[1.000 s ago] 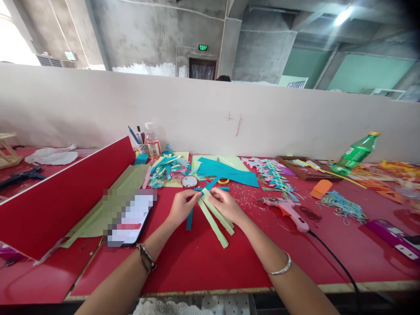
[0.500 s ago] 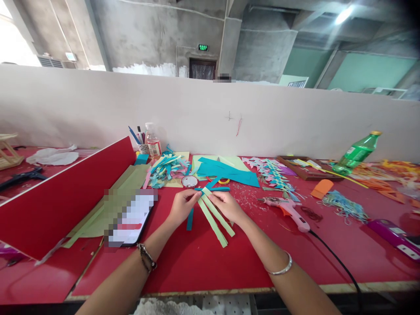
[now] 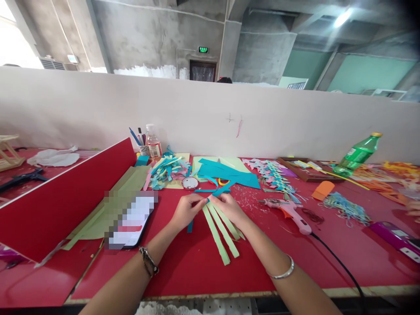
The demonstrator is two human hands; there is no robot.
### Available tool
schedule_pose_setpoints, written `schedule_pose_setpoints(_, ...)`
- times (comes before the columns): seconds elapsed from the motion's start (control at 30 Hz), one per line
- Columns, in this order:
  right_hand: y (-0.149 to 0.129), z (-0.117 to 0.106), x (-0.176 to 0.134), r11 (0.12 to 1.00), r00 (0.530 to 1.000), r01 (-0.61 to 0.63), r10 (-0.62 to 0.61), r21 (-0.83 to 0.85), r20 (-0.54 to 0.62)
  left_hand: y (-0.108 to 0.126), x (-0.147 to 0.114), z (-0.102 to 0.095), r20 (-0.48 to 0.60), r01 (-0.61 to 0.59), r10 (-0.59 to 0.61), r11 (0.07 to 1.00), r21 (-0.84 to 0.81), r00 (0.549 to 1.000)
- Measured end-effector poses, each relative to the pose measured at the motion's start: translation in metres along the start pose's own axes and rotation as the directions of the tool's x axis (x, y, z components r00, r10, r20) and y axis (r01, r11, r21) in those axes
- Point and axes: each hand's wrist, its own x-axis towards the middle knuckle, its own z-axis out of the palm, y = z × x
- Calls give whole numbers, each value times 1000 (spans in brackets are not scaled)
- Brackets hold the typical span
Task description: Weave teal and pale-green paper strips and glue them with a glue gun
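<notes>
Just in front of me, several light green paper strips point(image 3: 218, 236) fan out downward from a pinch between both hands. My left hand point(image 3: 187, 211) is closed, thumb and forefinger at the top end of the strips. Also closed, my right hand point(image 3: 229, 211) grips the same bundle from the other side. A blue paper strip point(image 3: 223, 188) crosses the top of the bundle and slants up to the right. Another blue strip point(image 3: 190, 226) shows on the red table point(image 3: 183, 267), partly hidden by my left hand. Exactly how the strips join is hidden by my fingers.
A phone point(image 3: 133, 221) lies to the left. A pink glue gun point(image 3: 288, 211) with a black cord rests on the right. Cut paper pieces point(image 3: 169, 170), blue sheets point(image 3: 229, 173) and a green bottle point(image 3: 359, 155) stand farther back. Another person's hand point(image 3: 414, 207) shows at the right edge.
The green strips have come lower and spread wider. A blue strip now slants up to the right from my fingers. Another person's hand has appeared at the right edge.
</notes>
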Motion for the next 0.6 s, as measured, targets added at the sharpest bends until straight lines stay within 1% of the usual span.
schedule_pose_setpoints(0.1,2,1,1,1000,1000,12,-11,9,-23,0,0,0,-13,16,-16,1000,10,1000)
schedule_pose_setpoints(0.2,3,1,2,1000,999,20,-20,13,-36,-2,-1,0,-2,43,-43,999,10,999)
schedule_pose_setpoints(0.47,0,1,1,999,999,43,-43,1,-32,-6,-1,2,-26,134,-133,991,15,991)
schedule_pose_setpoints(0.6,0,2,2,998,998,64,-64,-3,-27,-6,-2,2,-4,153,-153,988,23,988)
